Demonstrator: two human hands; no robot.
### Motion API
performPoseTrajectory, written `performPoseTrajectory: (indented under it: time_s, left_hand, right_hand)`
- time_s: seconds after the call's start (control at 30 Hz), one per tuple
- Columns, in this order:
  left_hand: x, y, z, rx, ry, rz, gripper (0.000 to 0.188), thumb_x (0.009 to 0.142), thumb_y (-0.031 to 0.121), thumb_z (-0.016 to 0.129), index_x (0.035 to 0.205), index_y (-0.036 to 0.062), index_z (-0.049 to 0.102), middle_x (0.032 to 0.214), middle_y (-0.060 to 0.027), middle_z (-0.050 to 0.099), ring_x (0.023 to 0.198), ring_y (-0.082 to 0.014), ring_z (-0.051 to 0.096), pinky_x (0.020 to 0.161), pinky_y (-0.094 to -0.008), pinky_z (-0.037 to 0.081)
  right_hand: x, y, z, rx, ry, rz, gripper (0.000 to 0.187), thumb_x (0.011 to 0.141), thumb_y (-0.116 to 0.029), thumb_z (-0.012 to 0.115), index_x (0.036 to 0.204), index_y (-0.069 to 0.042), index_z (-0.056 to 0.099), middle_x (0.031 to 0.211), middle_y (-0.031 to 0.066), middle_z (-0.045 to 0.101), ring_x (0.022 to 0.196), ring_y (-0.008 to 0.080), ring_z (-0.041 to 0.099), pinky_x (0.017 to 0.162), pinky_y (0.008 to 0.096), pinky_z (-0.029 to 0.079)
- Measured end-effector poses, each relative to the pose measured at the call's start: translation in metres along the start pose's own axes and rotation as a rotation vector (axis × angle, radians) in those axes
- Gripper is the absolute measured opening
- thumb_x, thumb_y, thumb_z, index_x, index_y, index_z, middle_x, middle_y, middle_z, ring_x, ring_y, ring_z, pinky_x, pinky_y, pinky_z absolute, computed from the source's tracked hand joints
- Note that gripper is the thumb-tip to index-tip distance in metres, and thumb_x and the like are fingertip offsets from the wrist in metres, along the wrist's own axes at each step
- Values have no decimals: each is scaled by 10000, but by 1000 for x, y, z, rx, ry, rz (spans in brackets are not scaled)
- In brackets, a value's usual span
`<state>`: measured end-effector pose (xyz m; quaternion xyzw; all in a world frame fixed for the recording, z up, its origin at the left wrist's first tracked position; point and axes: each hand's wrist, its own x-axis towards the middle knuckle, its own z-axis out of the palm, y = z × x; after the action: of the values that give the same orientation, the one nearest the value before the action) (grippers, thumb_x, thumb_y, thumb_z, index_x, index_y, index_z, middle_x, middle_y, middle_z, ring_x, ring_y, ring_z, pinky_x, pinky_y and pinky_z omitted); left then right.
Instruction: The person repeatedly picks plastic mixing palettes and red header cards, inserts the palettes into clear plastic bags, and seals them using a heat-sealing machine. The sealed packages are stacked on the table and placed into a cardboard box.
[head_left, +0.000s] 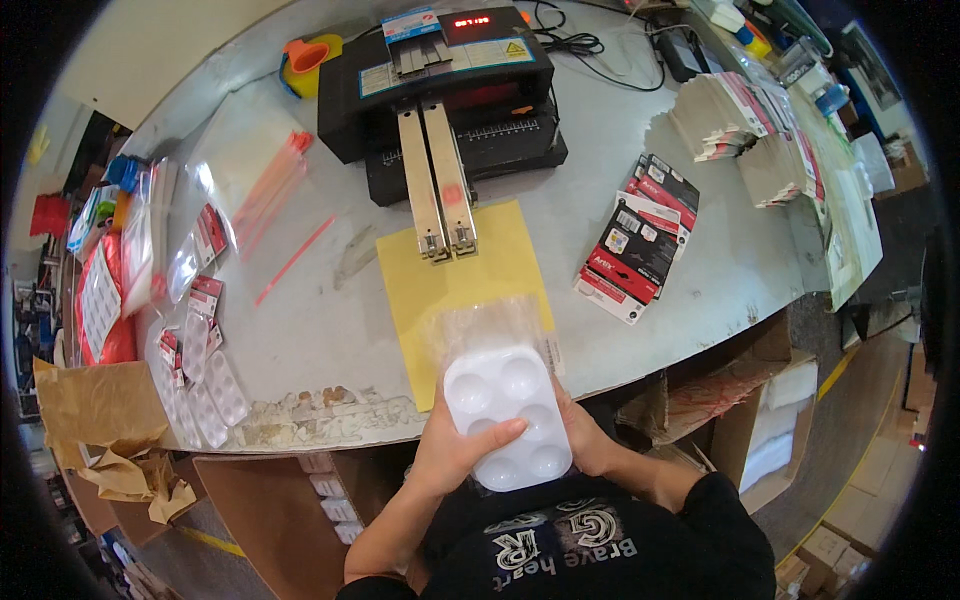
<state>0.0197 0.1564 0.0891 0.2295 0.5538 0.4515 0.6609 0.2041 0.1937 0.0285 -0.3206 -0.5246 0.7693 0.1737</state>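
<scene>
A white plastic paint palette (pixel 512 425) with several round wells is between my hands, close to my body at the table's front edge. My left hand (pixel 462 448) grips its left side, thumb laid across the wells. On the right side, the fingers of my right hand (pixel 590 435) are curled against its edge, partly hidden behind it. A clear plastic bag (pixel 480 325) sticks out past the far end of the palette; how much of the palette it covers I cannot tell. Beneath lies a yellow sheet (pixel 410 290), reaching under the metal rails (pixel 437 180) of a black machine.
The black machine (pixel 345 90) with a red display stands at the back. Printed black-and-red cards (pixel 635 250) lie at right, with card stacks (pixel 715 115) beyond. Clear bags (pixel 265 165) and packed palettes (pixel 215 390) lie at left. Open cardboard boxes (pixel 260 510) stand below the table edge.
</scene>
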Motion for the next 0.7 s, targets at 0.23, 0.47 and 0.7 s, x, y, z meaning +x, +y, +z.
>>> performPoseTrajectory:
  time_s: [0.23,0.47,0.7]
  left_hand:
    - [-9,0,-13,61,158,131,799,724,186,793,1344,-12,328,1256,-131,489,1170,-224,482,990,-358,397]
    - [-2,21,-23,738,545,523,391,772,180,731,1055,27,509,1053,-95,529,938,-214,518,749,-300,411]
    - [7,24,-20,561,527,504,195,814,92,678,775,32,496,814,-48,478,731,-160,421,643,-269,338]
  right_hand:
    - [7,-59,-45,-869,243,99,733,935,-361,535,1462,23,202,1487,204,286,1376,330,278,1090,434,204]
    - [56,-50,-131,-1656,802,-26,1138,564,-513,809,1424,13,280,1476,148,309,1360,272,298,975,505,258]
    - [62,-56,-123,-1569,890,62,1276,330,-502,896,1368,-36,319,1358,110,328,1225,262,407,937,516,268]
